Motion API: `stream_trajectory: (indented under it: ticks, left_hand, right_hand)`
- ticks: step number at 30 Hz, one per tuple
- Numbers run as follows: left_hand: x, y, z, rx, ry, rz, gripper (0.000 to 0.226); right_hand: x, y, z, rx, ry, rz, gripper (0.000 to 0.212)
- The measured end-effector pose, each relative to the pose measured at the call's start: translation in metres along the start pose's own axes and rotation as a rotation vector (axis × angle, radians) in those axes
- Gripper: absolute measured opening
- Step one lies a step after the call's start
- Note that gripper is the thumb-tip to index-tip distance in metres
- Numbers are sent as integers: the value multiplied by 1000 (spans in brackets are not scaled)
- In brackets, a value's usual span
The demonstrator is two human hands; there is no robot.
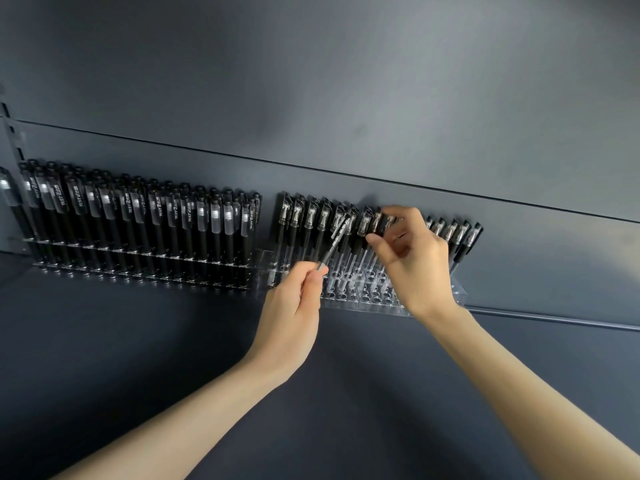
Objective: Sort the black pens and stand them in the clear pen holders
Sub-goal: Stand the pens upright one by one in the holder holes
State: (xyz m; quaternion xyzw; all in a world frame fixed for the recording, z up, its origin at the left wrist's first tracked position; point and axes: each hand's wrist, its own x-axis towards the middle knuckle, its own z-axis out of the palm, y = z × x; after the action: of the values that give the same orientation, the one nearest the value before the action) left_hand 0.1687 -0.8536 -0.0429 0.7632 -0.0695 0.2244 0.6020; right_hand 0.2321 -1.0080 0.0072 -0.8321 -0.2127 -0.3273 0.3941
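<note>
Two clear pen holders stand on a dark shelf against the back panel. The left holder (145, 270) is packed with black pens with frosted caps. The right holder (349, 292) has black pens along its back row and open holes in front. My left hand (294, 299) grips one black pen (334, 245) near its tip, and the pen slants up to the right in front of the right holder. My right hand (412, 258) reaches into the back row and pinches the cap of a standing pen (379, 223) between thumb and forefinger. Some pens are hidden behind that hand.
The dark shelf surface (138, 341) stretches toward me below the holders. A dark back panel (311, 98) rises behind them, with a slotted upright (7, 123) at the far left. A metal shelf edge (554, 318) runs to the right of the right holder.
</note>
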Motion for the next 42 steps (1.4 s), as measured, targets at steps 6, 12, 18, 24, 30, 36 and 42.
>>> stream_trajectory:
  ticks: [6, 12, 18, 24, 30, 36, 42]
  left_hand:
    - [-10, 4, 9, -31, -135, 23, 11]
    - [-10, 8, 9, 69, -163, 19, 14]
    - [6, -21, -4, 870, -47, 447, 47]
    - [9, -35, -6, 1060, -118, 479, 54]
    - [9, -33, -8, 1090, -132, 472, 55]
    - [9, -31, -8, 1099, -166, 442, 55]
    - [8, -30, -7, 1108, -175, 429, 56]
  right_hand:
    - [-23, -21, -6, 489, -140, 206, 26]
    - [-23, -19, -9, 545, -120, 211, 31]
    - [1, -11, -26, 388, 193, 141, 32]
    - [15, 1, -15, 237, 235, 65, 30]
    - [12, 6, -1, 143, 165, -14, 27]
    - [8, 9, 2, 108, 45, 36, 28]
    - [16, 9, -6, 104, -42, 47, 29]
